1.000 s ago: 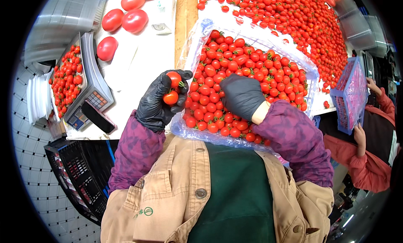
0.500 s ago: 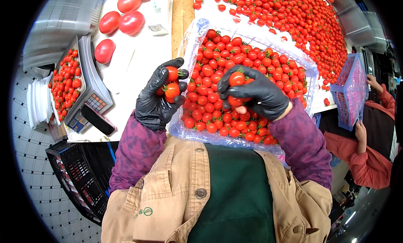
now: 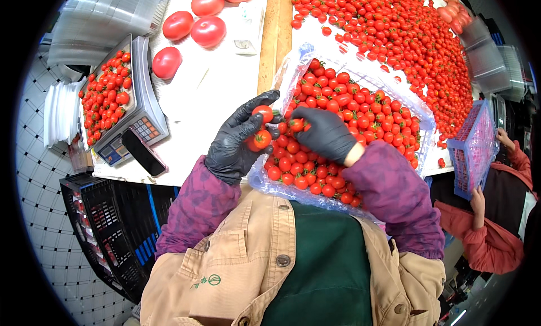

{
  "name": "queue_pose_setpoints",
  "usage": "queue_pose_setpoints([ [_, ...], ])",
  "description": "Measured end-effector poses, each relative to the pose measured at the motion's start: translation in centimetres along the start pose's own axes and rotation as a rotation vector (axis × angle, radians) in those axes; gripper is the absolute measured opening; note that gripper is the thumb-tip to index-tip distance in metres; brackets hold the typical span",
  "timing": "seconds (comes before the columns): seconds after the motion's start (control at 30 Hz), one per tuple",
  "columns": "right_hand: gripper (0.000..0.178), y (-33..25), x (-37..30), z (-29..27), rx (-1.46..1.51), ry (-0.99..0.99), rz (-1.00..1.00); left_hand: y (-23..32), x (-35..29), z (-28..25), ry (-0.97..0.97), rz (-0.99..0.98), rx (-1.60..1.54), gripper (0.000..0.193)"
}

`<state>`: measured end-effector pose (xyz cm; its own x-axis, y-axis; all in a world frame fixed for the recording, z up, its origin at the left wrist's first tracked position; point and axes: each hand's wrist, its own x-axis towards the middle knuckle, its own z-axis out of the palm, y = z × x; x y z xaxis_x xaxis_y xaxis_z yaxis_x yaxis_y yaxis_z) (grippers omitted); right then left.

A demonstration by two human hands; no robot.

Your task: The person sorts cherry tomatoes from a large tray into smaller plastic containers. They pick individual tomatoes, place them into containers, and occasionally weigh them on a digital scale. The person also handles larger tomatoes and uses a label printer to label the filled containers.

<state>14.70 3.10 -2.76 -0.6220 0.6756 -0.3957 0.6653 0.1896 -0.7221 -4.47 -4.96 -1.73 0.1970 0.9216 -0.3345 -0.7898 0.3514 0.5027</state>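
My left hand (image 3: 230, 148), in a black glove, is curled palm-up around several cherry tomatoes (image 3: 262, 139) at the left edge of a plastic-lined, pale purple crate (image 3: 284, 187). Close beside it, my right hand (image 3: 328, 137), gloved in black too, reaches over the crate with its fingers bent. At its fingertips a cherry tomato (image 3: 296, 125) shows, and the palm is turned down out of sight. Red cherry tomatoes (image 3: 389, 119), some with green stems, fill the crate below both hands.
On the left, a scale (image 3: 147, 115) bears a heap of cherry tomatoes, with a phone (image 3: 143, 151) leaning on it. Large tomatoes (image 3: 208, 32) lie behind. Loose cherry tomatoes (image 3: 406, 39) cover the table's far right. Another person's hand (image 3: 478, 202) holds a purple crate (image 3: 472, 148).
My right hand has moved left toward my left hand and turned palm-down, with fewer tomatoes showing in it. My left hand still holds its tomatoes. The whole view has shifted slightly.
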Motion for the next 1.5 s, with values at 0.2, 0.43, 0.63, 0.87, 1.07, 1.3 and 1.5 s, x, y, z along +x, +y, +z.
queue_pose_setpoints([
  [0.2, 0.037, 1.0, -3.0, -3.8, 1.096, 0.021, 0.112, -1.0, 0.4, 0.3, 0.085, 0.07, 0.182, 0.045],
  [0.43, 0.044, 0.8, -4.8, -4.2, 1.446, -0.188, 0.003, -2.1, 0.7, 3.3, -0.022, 0.03, 0.312, 0.037],
  [0.63, 0.037, 2.0, -4.7, -3.6, 1.24, -0.197, -0.032, -2.9, -0.9, 4.1, 0.056, 0.03, 0.634, 0.047],
  [0.87, 0.032, 0.0, -6.4, -4.8, 1.02, -0.165, -0.049, -6.4, -1.4, 5.9, 0.197, 0.29, 1.142, 0.043],
  [1.07, 0.029, 1.1, -7.8, -5.4, 1.286, -0.238, 0.008, -8.2, -0.4, 6.3, 0.243, 0.326, 0.901, 0.033],
  [1.3, 0.029, 1.5, -8.9, -5.5, 1.464, -0.275, 0.117, -8.2, -1.0, 7.5, 0.279, 0.117, 0.637, 0.023],
  [1.5, 0.029, 2.4, -8.2, -4.1, 1.272, -0.2, 0.071, -7.8, -1.0, 6.8, 0.234, 0.107, 0.694, 0.025],
])
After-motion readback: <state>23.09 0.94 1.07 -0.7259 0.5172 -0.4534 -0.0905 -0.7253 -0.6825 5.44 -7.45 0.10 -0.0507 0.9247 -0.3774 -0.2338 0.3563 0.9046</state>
